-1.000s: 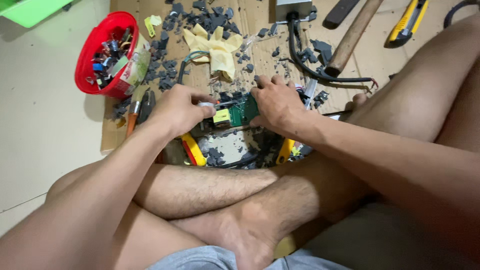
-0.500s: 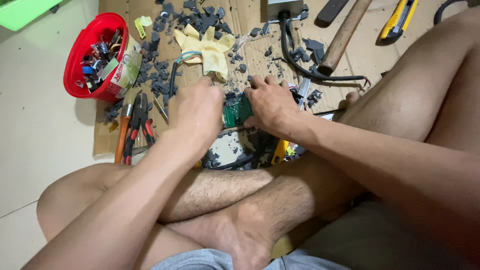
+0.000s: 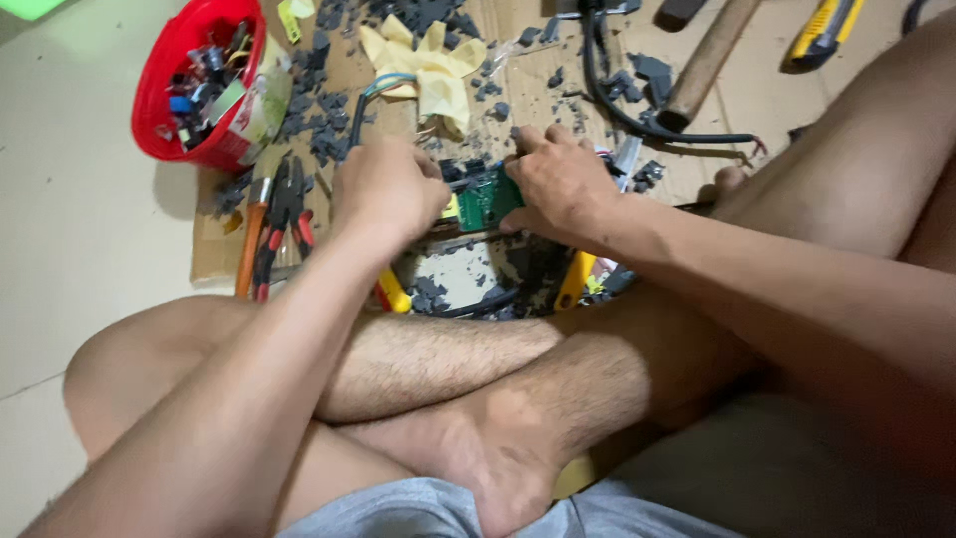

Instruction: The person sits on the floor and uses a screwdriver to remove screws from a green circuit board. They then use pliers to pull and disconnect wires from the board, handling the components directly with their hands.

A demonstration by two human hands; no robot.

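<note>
The small green rectangular circuit board sits directly between the two hands, over the cardboard sheet on the floor. The right hand clamps its right edge with curled fingers; the left hand, fisted, presses at its left end. The board's long axis and the left hand's grip are hidden, as is anything it may hold.
</note>
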